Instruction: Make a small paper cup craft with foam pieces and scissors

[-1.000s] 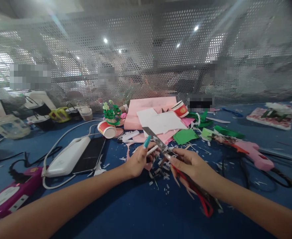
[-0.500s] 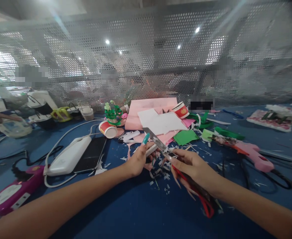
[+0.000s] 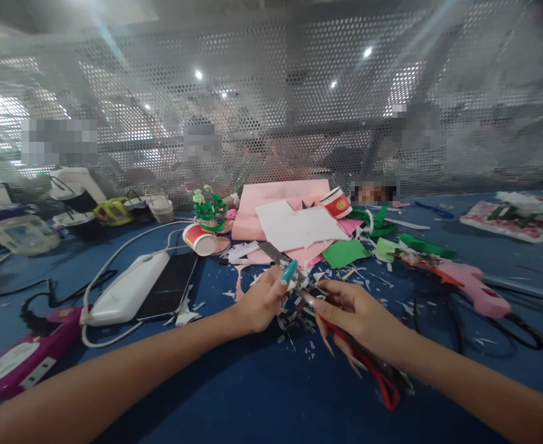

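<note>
In the middle of the head view, my right hand [image 3: 352, 308] is closed round what looks like a pair of scissors [image 3: 385, 385] with red-edged handles. Their broad grey blade points up and left, past my left hand. My left hand [image 3: 266, 299] is closed beside the blade, its teal-nailed thumb pressed down next to the metal. What its fingers pinch is mostly hidden; whitish bits show by the thumb. Small white paper scraps [image 3: 311, 354] lie scattered under and around both hands.
Ahead lie pink paper [image 3: 281, 188], white card [image 3: 299, 228], green paper [image 3: 345, 254] and red paper cups [image 3: 200, 239]. A pink glue gun [image 3: 475, 290] is at right. At left are a phone [image 3: 167, 290], a white power bank [image 3: 128, 293] and a purple power strip [image 3: 19, 364] with cables.
My left thumb has moved right and down onto the blade area, and the blade tip has dipped slightly. A co-worker's hand at far left has gone out of view.
</note>
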